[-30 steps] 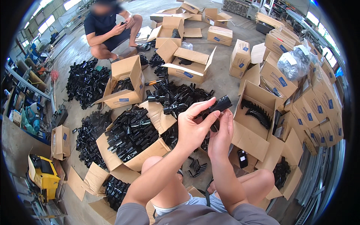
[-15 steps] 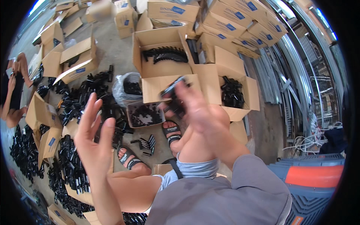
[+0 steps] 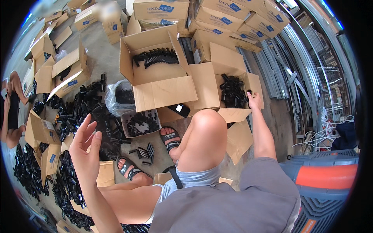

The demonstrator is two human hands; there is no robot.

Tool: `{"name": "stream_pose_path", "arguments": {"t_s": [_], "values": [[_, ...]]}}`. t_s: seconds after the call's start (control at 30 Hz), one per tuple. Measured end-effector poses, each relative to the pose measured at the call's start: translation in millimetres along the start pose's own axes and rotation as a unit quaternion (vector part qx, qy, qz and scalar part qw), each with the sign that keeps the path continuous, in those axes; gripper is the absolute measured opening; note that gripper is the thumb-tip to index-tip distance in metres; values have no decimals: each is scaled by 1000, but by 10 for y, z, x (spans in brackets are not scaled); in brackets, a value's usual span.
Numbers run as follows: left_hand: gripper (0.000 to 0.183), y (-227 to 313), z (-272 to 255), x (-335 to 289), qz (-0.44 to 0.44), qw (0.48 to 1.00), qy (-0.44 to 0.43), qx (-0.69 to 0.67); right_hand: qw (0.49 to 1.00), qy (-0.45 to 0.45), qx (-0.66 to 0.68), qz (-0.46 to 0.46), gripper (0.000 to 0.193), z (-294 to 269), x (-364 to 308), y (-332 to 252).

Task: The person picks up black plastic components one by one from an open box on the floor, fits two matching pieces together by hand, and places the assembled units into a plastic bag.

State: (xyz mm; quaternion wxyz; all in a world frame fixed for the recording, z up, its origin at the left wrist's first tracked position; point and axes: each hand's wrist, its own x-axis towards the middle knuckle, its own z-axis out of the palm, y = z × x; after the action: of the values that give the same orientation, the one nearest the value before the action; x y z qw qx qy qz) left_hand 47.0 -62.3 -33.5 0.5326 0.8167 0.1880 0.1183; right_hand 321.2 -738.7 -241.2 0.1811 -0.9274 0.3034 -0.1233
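Note:
My left hand [image 3: 86, 145] is raised in front of my left thigh, its fingers apart and nothing in it. At the right, my right hand [image 3: 254, 101] is at the inner side of an open cardboard box [image 3: 254, 83], with a short black piece [image 3: 249, 95] at its fingers. Inside that box lies a heap of black tube-like pieces [image 3: 232, 91]. A larger open carton [image 3: 165, 93] in front of me holds a curved row of similar black pieces [image 3: 157, 57]. A phone [image 3: 179, 110] with a lit patch lies below its front flap.
Between my feet and the carton stands a tray [image 3: 140, 121] of small black parts, beside a plastic-lined container [image 3: 116, 97]. Black pieces [image 3: 89, 101] are piled across the floor leftward. Stacked cartons [image 3: 219, 17], metal profiles [image 3: 278, 66] and a grey-orange case [image 3: 326, 174] surround me. Another person sits far left.
My right hand has swung from in front of the large carton, where it carried something black, out to the right-hand box. The left hand stays raised and open. My view has shifted slightly right.

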Motion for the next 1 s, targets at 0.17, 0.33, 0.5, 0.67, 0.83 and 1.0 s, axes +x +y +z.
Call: {"name": "stream_pose_path", "arguments": {"t_s": [0.17, 0.33, 0.5, 0.67, 0.83, 1.0], "values": [[47, 5, 21, -7, -6, 1000, 11, 22, 995, -12, -94, 22, 49, -66, -117, -77], [41, -43, -13, 79, 6, 999, -7, -36, 997, -15, 69, -24, 35, -147, 689, 645], [22, -26, -157, 57, 17, 997, 75, -22, 926, -177, 326, -71, 28, -422, -776, -1672], [26, -6, -346, 5, -47, 990, 131, -20, 844, -293, 150, -424, 52, -570, -2284, -3253], [21, 9, -451, -43, -67, 981, 181, -9, 624, -366, 46, -689, 23, 348, -3462, -3685], [10, -96, -523, -15, 112, 943, 285, 131, 602, -370, -50, -706, 25, 1268, -4119, -3899]]}}
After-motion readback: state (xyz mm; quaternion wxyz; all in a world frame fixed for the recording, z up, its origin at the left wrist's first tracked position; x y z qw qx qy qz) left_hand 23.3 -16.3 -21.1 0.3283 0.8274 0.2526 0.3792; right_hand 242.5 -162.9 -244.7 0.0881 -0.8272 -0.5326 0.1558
